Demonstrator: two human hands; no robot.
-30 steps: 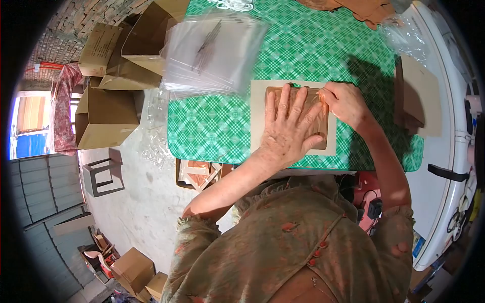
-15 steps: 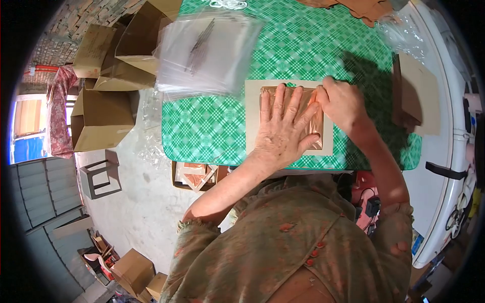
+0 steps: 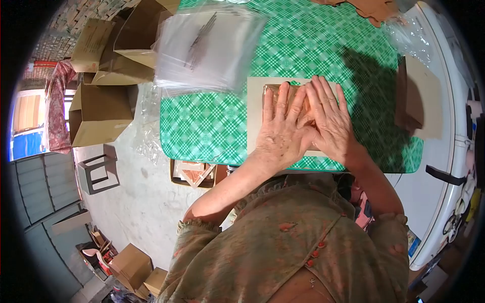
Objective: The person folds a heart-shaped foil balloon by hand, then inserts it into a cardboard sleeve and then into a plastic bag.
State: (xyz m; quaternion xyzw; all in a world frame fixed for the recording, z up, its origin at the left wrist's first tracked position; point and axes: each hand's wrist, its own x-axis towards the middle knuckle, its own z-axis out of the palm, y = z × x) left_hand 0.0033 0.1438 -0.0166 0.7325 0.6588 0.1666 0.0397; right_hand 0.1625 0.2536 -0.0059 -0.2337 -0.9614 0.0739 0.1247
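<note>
On the table lies a pale square board (image 3: 254, 111) with a smaller shiny, copper-brown square sheet (image 3: 275, 88) on top of it. My left hand (image 3: 279, 126) rests flat on the brown sheet, fingers spread. Beside it my right hand (image 3: 331, 118) lies flat on the sheet's right side, fingers stretched away from me. The two hands meet at the thumbs and partly overlap. Between them they hide most of the sheet.
A stack of clear plastic sleeves (image 3: 207, 50) lies on the green checked tablecloth (image 3: 202, 126). Cardboard boxes (image 3: 103, 108) stand at left. Below the table edge, a box (image 3: 177, 179) holds brown-and-white pieces. Pale boards (image 3: 422, 96) sit at right.
My right hand has let go of its pinch at the sheet's upper right corner. It has opened and moved left, flat over the right side. My left hand stays in place.
</note>
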